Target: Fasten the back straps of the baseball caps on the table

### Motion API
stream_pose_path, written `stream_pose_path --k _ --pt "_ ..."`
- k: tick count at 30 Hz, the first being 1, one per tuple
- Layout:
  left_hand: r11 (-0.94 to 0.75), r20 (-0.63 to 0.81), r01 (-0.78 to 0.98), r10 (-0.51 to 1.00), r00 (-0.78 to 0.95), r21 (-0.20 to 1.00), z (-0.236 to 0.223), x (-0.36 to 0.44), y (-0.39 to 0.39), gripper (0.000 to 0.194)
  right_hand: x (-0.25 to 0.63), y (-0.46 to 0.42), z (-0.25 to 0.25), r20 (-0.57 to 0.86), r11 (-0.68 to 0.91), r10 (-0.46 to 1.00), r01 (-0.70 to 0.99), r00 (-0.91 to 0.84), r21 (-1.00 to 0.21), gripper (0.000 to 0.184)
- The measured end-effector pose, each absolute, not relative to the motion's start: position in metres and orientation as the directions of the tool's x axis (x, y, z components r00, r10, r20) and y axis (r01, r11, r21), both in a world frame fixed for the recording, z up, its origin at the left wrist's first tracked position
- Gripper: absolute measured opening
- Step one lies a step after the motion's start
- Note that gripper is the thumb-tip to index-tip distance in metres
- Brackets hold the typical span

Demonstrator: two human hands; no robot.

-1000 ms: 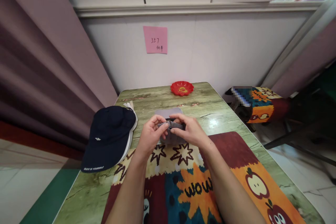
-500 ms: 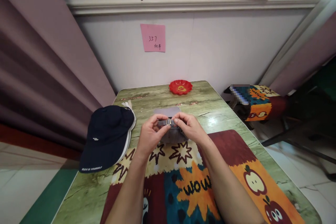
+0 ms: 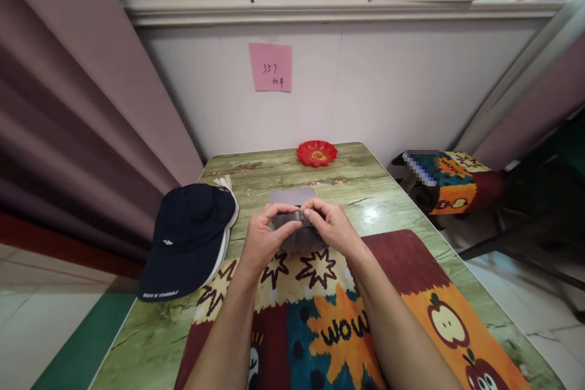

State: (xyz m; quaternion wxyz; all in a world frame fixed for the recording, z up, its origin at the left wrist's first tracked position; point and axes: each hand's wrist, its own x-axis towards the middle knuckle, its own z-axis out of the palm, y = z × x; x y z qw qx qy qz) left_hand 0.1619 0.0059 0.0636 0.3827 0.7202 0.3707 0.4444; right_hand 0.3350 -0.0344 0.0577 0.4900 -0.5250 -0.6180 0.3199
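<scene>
A grey cap (image 3: 292, 198) lies in the middle of the green wood-grain table (image 3: 365, 186), its rear strap with a small metal buckle (image 3: 298, 215) facing me. My left hand (image 3: 262, 237) pinches the strap on the left of the buckle. My right hand (image 3: 331, 225) pinches it on the right. Both hands are closed on the strap, thumbs and forefingers nearly meeting at the buckle. Most of the cap's crown is hidden behind my fingers.
A navy cap (image 3: 189, 237) rests on a white one at the table's left edge. A red dish (image 3: 316, 153) sits at the far edge by the wall. A colourful cartoon mat (image 3: 411, 292) covers the near table. A stool with a matching cushion (image 3: 450, 183) stands to the right.
My two hands have drawn closer together along the strap, so the fingertips now meet at the buckle. The caps and dish have not moved.
</scene>
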Motion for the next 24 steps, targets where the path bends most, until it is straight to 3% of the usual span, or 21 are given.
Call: stream_pose_path --k 9,17,24 --pt "-0.520 0.450 0.217 0.840 0.302 0.826 0.068 0.161 0.006 0.017 0.333 -0.035 0.055 0.261 0.246 0.965 0.294 0.013 -0.924 0.024" --pt "-0.351 0.306 0.111 0.904 0.297 0.930 0.066 0.165 0.004 0.019 0.325 -0.032 0.053 0.234 0.229 0.972 0.133 0.018 -0.964 0.026" --pt "-0.388 0.340 0.140 0.898 0.278 0.911 0.061 0.166 0.005 0.017 0.319 -0.032 0.050 0.274 0.231 0.954 0.276 0.126 -0.933 0.022"
